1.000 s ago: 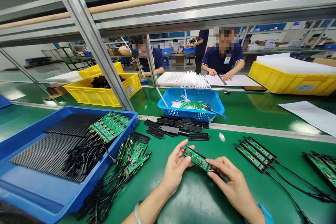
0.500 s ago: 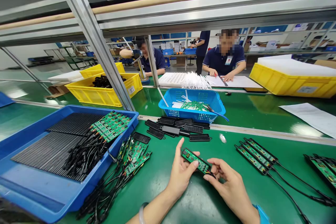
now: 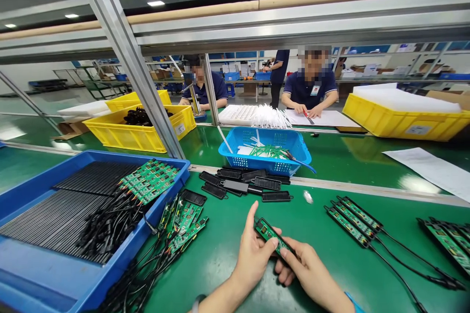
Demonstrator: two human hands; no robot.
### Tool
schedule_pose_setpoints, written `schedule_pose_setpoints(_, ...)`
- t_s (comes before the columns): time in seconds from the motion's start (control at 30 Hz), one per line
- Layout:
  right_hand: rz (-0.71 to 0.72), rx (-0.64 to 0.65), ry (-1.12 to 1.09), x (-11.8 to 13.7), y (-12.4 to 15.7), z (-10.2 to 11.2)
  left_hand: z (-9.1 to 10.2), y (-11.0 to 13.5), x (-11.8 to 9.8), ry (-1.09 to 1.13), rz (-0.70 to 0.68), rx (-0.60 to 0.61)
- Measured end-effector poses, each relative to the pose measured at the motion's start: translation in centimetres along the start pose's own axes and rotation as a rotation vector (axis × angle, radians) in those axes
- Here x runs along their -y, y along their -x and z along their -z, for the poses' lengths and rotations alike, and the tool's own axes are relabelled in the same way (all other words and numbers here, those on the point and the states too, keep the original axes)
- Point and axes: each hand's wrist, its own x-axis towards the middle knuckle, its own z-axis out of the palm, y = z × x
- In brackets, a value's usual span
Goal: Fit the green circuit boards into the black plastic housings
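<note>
Between my hands is a green circuit board (image 3: 270, 233) in a narrow black case, tilted down to the right. My left hand (image 3: 251, 249) grips its left part, thumb pressed on the board and index finger stretched up beside it. My right hand (image 3: 303, 264) closes round the lower right end, its thumb on the board and its fingers beneath. That end and its wires are hidden by the right hand. Right of my hands lie several cased boards (image 3: 353, 221) with black cables. Loose circuit boards (image 3: 187, 222) with dark cables lie to the left. Black case pieces (image 3: 235, 186) are scattered beyond my hands.
A blue tray (image 3: 44, 279) with boards, cables and black strips fills the left side. A blue basket (image 3: 264, 162) stands behind the case pieces. A metal post (image 3: 121, 44) rises at left. Opposite, a person (image 3: 310, 83) works by a yellow bin (image 3: 404, 120).
My right hand has moved left and inward, from the cable end onto the board, its thumb now pressing there. The left hand keeps its hold. The view has shifted slightly.
</note>
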Motion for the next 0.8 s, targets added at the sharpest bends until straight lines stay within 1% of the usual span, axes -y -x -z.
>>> schedule_pose_setpoints(0.07, -0.013, -0.028, 0.008, -0.2, 0.0, 0.0, 0.0, 0.0, 0.1, 0.001, 0.001, -0.001)
schedule_pose_setpoints(0.13, -0.015, -0.023, -0.006, -0.1, 0.1, 0.1, 0.1, -0.1, 0.1, 0.022, 0.03, -0.005)
schedule_pose_setpoints(0.23, -0.031, 0.004, -0.054, -0.1, 0.1, 0.3, 0.2, -0.3, -0.2, 0.067, 0.113, -0.015)
schedule_pose_setpoints(0.33, -0.039, 0.014, -0.041, -0.1, 0.2, 0.3, 0.3, -0.6, -0.5, 0.104, 0.183, -0.043)
schedule_pose_setpoints(0.5, -0.01, 0.0, 0.147, 0.5, 0.5, 0.3, 0.7, -0.9, -0.6, 0.091, 0.162, -0.07)
schedule_pose_setpoints(0.63, 0.033, -0.093, 0.432, 1.4, 1.0, 1.2, 1.1, -1.0, -1.1, 0.088, 0.122, -0.14)
schedule_pose_setpoints(0.7, 0.052, -0.136, 0.538, 1.7, 1.1, 1.7, 1.2, -0.9, -1.3, 0.069, 0.093, -0.151)
schedule_pose_setpoints(0.8, 0.068, -0.174, 0.53, 1.6, 1.2, 2.1, 1.0, -0.8, -1.4, 0.032, 0.061, -0.135)
